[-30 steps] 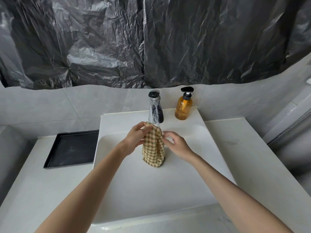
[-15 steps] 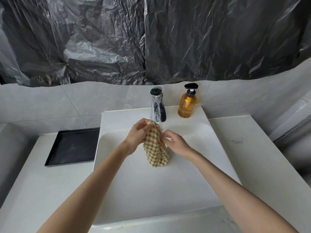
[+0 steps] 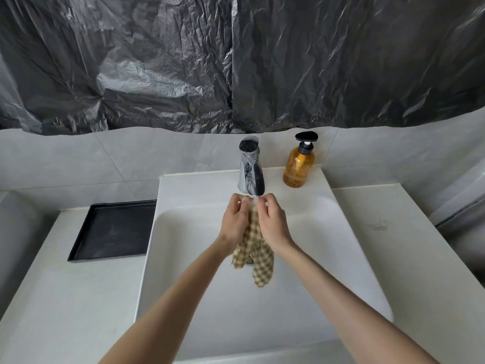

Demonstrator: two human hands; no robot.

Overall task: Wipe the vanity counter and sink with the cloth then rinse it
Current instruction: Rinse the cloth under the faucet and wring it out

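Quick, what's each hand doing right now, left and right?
Left hand: closed on the top of the checked cloth, just below the faucet spout.
Right hand: closed on the same cloth, beside the left.

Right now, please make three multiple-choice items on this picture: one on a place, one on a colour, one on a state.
1. Where does the soap bottle stand?
A. right of the faucet
B. on the black tray
C. in the basin

2. What colour is the bottle's pump?
A. white
B. black
C. red

3. How is the cloth held?
A. in both hands
B. in one hand
C. lying loose

Key: 1 A, the soap bottle stands right of the faucet; 2 B, its pump is black; 3 A, the left hand and right hand grip the cloth.
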